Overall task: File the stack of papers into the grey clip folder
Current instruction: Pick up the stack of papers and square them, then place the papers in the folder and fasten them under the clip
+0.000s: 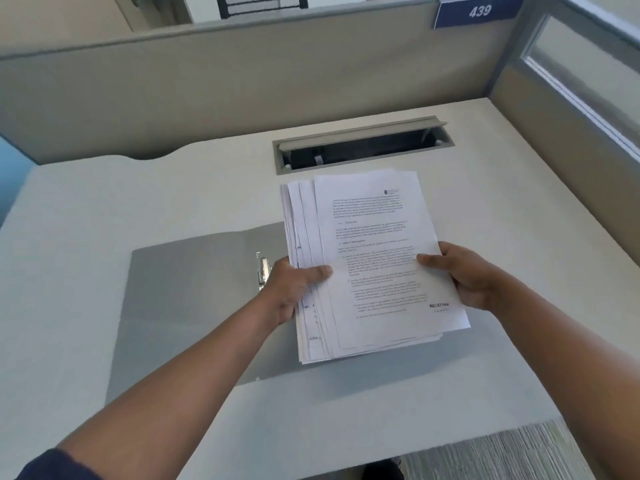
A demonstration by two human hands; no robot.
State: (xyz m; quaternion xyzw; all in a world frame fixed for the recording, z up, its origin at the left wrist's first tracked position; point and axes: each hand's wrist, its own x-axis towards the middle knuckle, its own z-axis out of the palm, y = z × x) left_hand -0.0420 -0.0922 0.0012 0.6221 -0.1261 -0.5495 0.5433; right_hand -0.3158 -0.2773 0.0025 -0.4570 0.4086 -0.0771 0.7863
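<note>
Both hands hold the stack of papers (pixel 374 265) above the open grey folder (pixel 194 306). Left hand (pixel 294 289) grips the stack's left edge, thumb on top of the printed page, fingers curled under. Right hand (pixel 464 275) pinches the right edge, thumb on top, fingers hidden beneath. Sheets are fanned unevenly, edges stepped on the left side, top page covered in printed text with a "RECEIVED" stamp near the right hand. Folder lies flat on the pale desk (pixel 86 220), spread open to the left of the left hand and running under the papers; its metal clip (pixel 263 268) sits just beside the left hand's knuckles. Beyond the papers, past both hands, a cable slot (pixel 363 147) with its lid propped open is set in the desk. Beige cubicle partition (pixel 242 81) walls the far side and right, with a blue sign (pixel 479 11) reading 439 on top. Patterned carpet (pixel 502 455) shows below the right forearm.
</note>
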